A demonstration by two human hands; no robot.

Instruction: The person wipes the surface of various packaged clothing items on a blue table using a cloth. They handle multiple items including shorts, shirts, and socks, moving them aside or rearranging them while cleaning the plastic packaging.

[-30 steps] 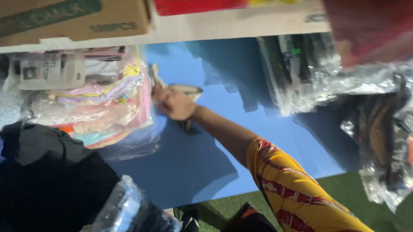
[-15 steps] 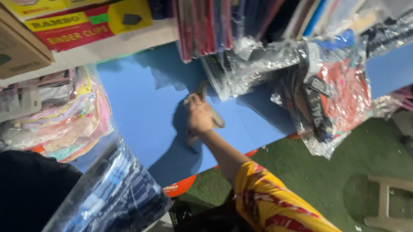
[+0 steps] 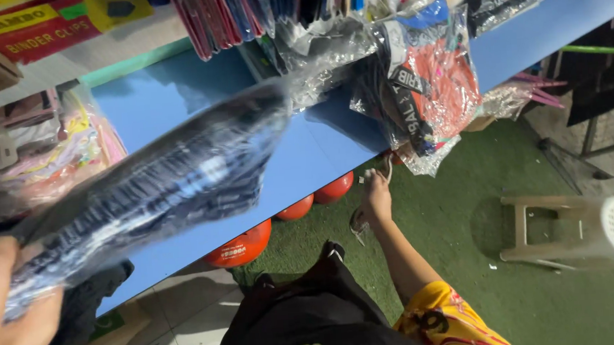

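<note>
fingers of my left hand [image 3: 4,316], nearest the camera at lower left, pinch shut on one end of a clear plastic packet of dark folded cloth [image 3: 156,183], blurred, raised over the blue surface [image 3: 319,146]. it looks light, soft and floppy, and the film slippery, so i judge a grip across the folded middle steadier. my right hand [image 3: 375,200] hangs lower by the surface edge, loosely closed around small scissors [image 3: 367,211]. beyond lie more bagged clothes [image 3: 427,88].

Left hand [image 3: 3,312] low at the frame's near-left corner, fingers closed in a grip. Right arm extended forward and down, yellow-sleeved; right hand [image 3: 375,202] closed, knuckles outward.
</note>
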